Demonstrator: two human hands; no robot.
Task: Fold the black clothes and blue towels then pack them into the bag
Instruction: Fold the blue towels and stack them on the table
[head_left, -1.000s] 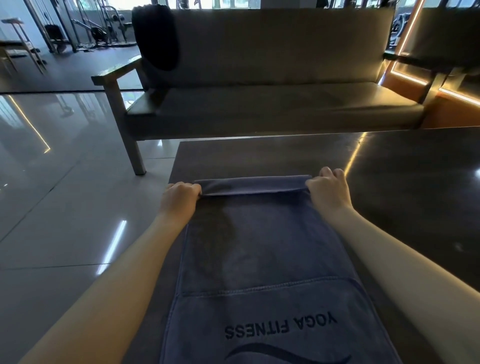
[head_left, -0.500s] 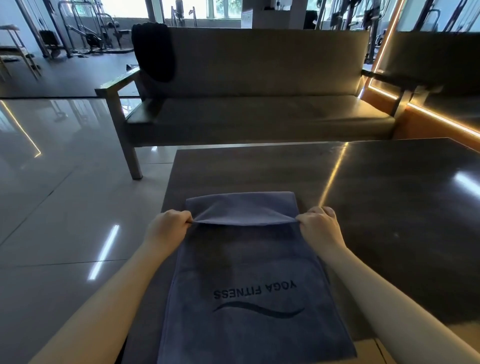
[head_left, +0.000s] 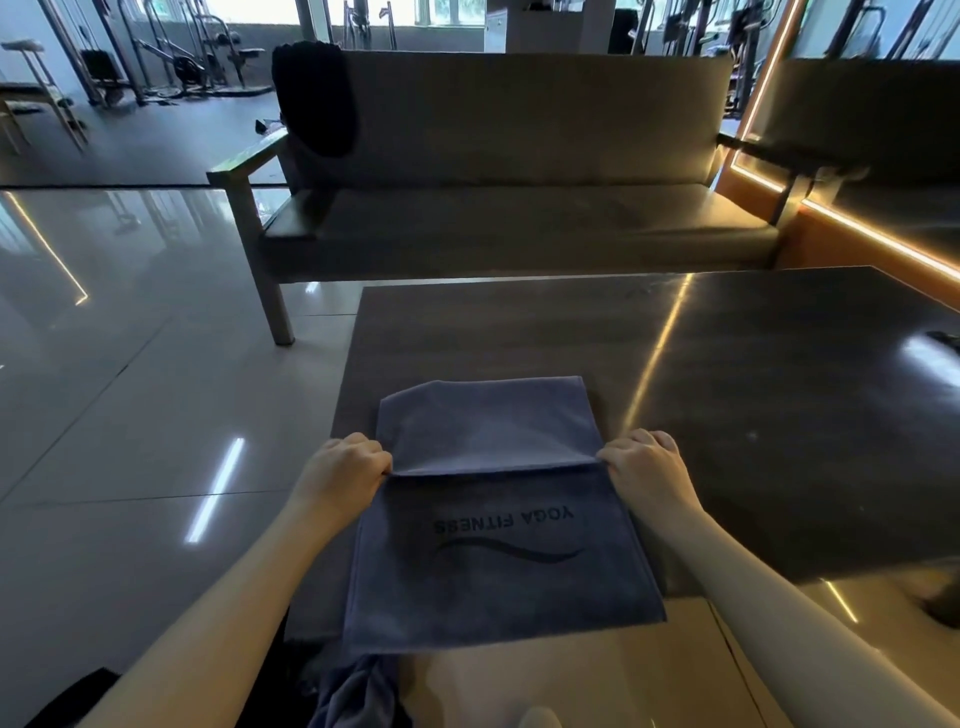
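A: "On the dark glossy surface (head_left: 779, 395), toward its near edge, lies the soft blue terry towel printed YOGA FITNESS (head_left: 498, 561). How does the person hold it?"

B: "The left hand (head_left: 340, 475) and right hand (head_left: 647, 467) each pinch one corner of the far flap, which is doubled over toward the person."

A: "And how should it handle?"

B: "It looks light and limp, with no stiffness. Corners and edges seem the best grip, kept taut, since that polished top may let it slide."
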